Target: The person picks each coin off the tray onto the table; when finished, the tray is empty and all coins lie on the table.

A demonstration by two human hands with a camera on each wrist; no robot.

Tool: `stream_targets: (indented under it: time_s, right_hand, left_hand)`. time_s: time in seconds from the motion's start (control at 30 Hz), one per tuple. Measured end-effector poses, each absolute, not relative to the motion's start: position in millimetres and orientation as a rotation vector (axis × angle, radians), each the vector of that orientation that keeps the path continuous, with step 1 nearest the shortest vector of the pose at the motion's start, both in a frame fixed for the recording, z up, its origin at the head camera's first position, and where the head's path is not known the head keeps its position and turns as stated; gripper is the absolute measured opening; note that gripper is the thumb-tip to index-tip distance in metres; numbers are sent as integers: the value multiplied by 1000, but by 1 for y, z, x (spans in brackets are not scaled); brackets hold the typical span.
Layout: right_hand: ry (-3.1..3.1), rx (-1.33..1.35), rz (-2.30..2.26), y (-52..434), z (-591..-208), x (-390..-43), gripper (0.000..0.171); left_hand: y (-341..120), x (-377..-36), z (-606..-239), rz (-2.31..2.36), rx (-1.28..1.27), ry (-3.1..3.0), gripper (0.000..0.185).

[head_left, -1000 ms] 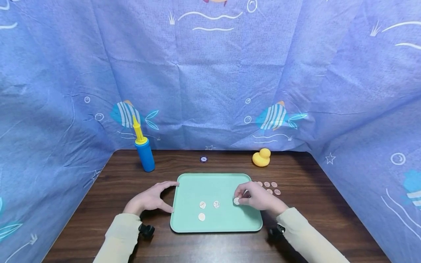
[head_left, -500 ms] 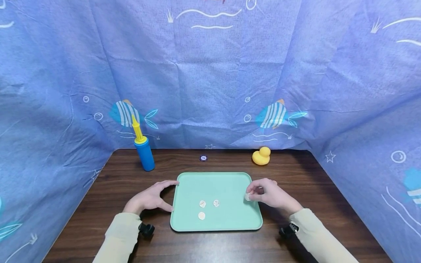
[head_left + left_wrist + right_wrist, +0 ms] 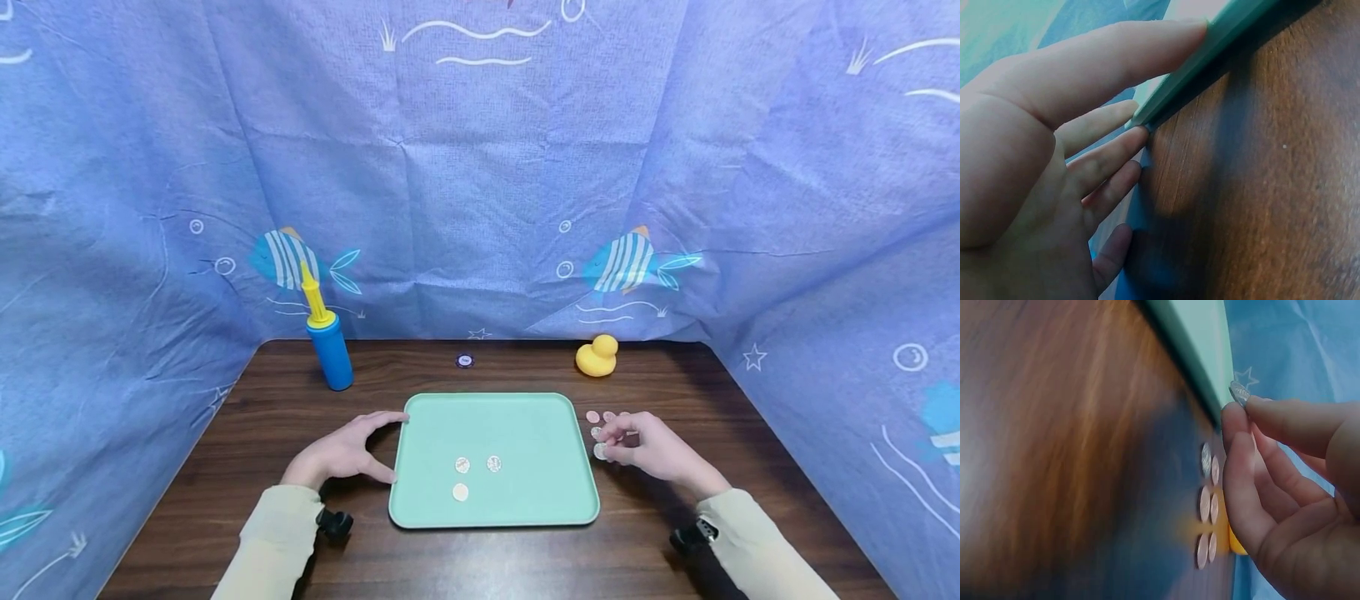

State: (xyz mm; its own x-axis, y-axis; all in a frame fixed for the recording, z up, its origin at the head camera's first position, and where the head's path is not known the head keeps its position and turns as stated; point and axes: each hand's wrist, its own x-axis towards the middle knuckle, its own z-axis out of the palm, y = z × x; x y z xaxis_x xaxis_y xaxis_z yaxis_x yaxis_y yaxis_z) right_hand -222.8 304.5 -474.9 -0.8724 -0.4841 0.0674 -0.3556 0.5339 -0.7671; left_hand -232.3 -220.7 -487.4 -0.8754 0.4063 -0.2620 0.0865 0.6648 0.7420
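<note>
A silver coin [image 3: 1240,394] is pinched between thumb and fingertip of my right hand [image 3: 651,446], just past the right edge of the green tray [image 3: 517,425]. Near that hand lie copper-coloured coins [image 3: 1204,504] and one silver coin [image 3: 1206,459] in two short rows on the table. In the head view the hand hides some of them. On the tray rest three light coins: one coin [image 3: 462,465], a second coin [image 3: 493,463], and a plain-looking coin [image 3: 461,492] below. My left hand [image 3: 333,448] touches the tray's left rim with spread thumb and fingers.
A blue and yellow hand pump [image 3: 330,342] stands at the back left of the dark wooden table [image 3: 360,550]. Behind the tray lie a small poker chip [image 3: 465,361] and a yellow rubber duck [image 3: 597,357]. A blue fish-patterned cloth [image 3: 480,208] hangs around the table.
My right hand has carried the silver coin from over the tray to the right, beyond its edge, beside the other coins. The left hand and tray have stayed put.
</note>
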Motion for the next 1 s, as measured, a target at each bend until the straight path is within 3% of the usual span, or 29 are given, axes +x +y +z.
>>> stream_targets:
  time_s: [1.0]
  right_hand:
    - [2926,-737,-903,304,-493,-219,17]
  left_hand:
    - [-220,-232,-489,1070,387,2482,97]
